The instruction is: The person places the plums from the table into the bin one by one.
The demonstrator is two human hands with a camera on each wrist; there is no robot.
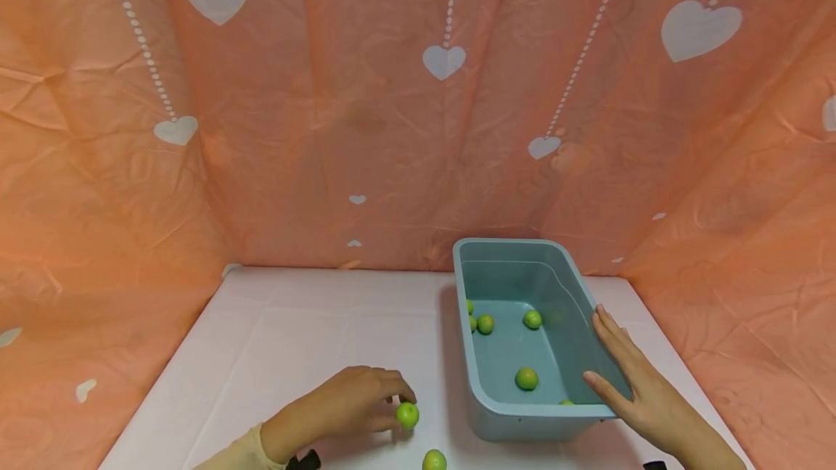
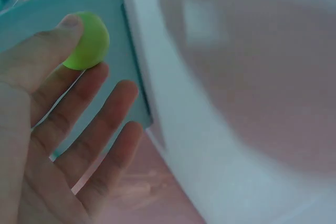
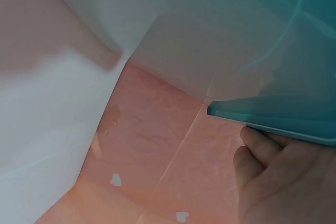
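Note:
My left hand [image 1: 355,399] pinches a small green lime [image 1: 407,415] between thumb and fingertips, low over the white table. In the left wrist view the lime [image 2: 90,41] sits at the thumb tip, while the outer fingers spread away from it. Another lime [image 1: 434,460] lies on the table nearer the front edge. My right hand [image 1: 643,390] rests on the right rim of a blue-grey plastic tub [image 1: 486,403], fingers fairly straight and thumb apart. Inside the tub are several limes, such as one lime [image 1: 527,378] near its front.
The tub stands on the right half of the white-covered table [image 1: 294,325]. An orange curtain [image 1: 379,129] with white hearts encloses the table at the back and both sides.

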